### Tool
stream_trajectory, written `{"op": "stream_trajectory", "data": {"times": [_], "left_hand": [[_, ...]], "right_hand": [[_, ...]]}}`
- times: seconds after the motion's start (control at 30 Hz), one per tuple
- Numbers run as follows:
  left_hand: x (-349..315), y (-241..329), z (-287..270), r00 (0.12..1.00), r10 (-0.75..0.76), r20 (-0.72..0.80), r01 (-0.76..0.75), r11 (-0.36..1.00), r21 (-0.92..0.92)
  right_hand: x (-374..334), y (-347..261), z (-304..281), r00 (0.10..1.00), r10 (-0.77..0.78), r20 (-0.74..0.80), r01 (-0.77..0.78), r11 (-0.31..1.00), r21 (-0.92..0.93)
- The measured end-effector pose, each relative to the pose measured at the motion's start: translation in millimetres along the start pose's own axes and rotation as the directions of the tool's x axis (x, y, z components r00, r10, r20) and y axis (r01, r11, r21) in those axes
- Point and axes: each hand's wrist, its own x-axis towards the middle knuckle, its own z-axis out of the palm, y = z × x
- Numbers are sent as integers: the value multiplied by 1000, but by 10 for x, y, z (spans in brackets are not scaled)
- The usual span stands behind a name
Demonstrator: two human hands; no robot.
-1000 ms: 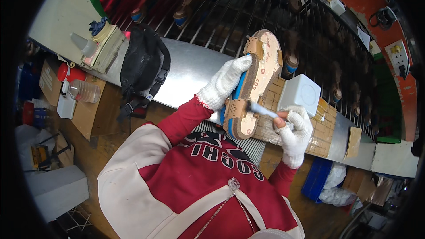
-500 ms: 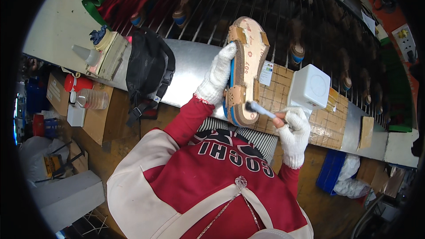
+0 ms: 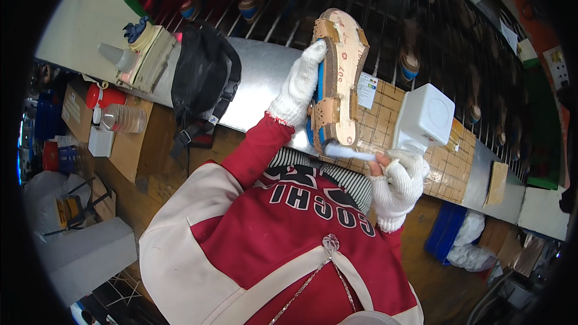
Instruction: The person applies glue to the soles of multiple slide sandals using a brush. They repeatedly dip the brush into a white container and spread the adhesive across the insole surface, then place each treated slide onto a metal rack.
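Note:
My left hand (image 3: 296, 89), in a white knit glove, grips a sandal (image 3: 341, 78) on a blue last along its left side. Its pale, printed sole faces up, with brown leather straps folded over the edges. A brush (image 3: 350, 153) with a whitish handle is pinched between the thumb and fingers of my gloved right hand (image 3: 397, 182); the thumb tip is bare. The dark brush head, blurred, is at the sandal's near end; whether it touches cannot be told. Just past my right hand stands a white plastic container (image 3: 428, 114).
Taped cardboard (image 3: 448, 171) covers part of the metal bench, with a printed label (image 3: 367, 90) on it. To the left lies a black bag (image 3: 201, 78). Beyond the bench, several shoes on lasts (image 3: 409, 63) rest on a rack of metal rods. A nozzle bottle (image 3: 117, 57) stands far left.
The brush has moved left, from the sole's right edge to around the sandal's near end. The sandal has tilted slightly in my left hand and shifted a little away from me.

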Motion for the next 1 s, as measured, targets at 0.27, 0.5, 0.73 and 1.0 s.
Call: {"op": "stream_trajectory", "data": {"times": [0.27,0.5,0.73,1.0], "left_hand": [[138,-41,26,990,-126,63,131,987,-88],[179,-135,52,985,-153,83,162,980,-117],[239,-264,61,973,-176,147,203,959,-197],[281,-413,93,947,-164,277,249,918,-308]], "right_hand": [[20,95,-72,1000,-29,-12,29,1000,2],[-6,148,-99,999,4,-42,-10,992,-129],[-61,48,-108,988,-156,-2,156,987,30],[-66,47,-73,993,-115,-9,115,993,-19]]}}
